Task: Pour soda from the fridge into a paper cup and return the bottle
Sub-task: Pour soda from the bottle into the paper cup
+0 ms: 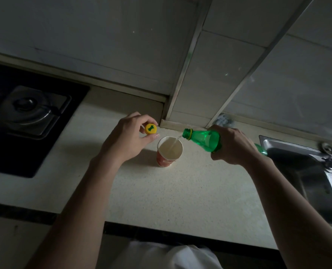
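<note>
Here, we see the paper cup (169, 152) standing upright on the pale speckled worktop (161, 195), near the back edge where a tiled column meets the wall. Our right hand (231, 146) is wrapped round the body of the green soda bottle (204, 139), fingers curled over its label area, so the middle of the bottle is hidden. The bottle lies tipped almost level, its open neck pointing toward 9 o'clock and sitting just above the cup's rim at the cup's 2 o'clock side. A thin stream of soda (175, 143) runs from the neck down into the cup, which already holds pale liquid well up its inside.

Our left hand (126, 140) hovers at the cup's 10 o'clock, apart from it, pinching the yellow cap (151, 129) between thumb and fingertips. The cap's top, with a green mark, faces us.

Further off at 9 o'clock lies a black gas hob (35, 152) with a metal burner plate, set into the worktop. At 3 o'clock the worktop ends at a steel sink (306, 171) — the bottle's base pokes out past our right hand toward it. A white garment (171, 257) shows at 6 o'clock, below the worktop's dark front edge.
</note>
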Available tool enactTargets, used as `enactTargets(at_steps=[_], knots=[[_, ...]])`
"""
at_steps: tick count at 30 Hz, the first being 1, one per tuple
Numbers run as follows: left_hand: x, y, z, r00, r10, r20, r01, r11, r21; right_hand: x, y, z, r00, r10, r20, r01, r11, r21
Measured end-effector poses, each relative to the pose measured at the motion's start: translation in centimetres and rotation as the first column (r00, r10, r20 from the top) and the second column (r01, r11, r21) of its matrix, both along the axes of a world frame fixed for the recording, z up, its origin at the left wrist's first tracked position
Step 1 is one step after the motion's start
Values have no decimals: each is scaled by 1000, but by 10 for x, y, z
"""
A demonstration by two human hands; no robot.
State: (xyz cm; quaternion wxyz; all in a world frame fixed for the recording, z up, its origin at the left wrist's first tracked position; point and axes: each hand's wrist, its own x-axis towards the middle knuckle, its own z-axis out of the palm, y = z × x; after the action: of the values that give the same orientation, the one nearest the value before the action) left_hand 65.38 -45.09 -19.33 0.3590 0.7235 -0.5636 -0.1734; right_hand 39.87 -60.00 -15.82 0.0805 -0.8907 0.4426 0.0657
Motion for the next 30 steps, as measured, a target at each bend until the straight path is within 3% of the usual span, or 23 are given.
enactTargets(at_steps=[30], knots=[[-3,2,4,1000,-5,15,5,1000,1,-1,1,1,1000,-11,-10,11,1000,-8]])
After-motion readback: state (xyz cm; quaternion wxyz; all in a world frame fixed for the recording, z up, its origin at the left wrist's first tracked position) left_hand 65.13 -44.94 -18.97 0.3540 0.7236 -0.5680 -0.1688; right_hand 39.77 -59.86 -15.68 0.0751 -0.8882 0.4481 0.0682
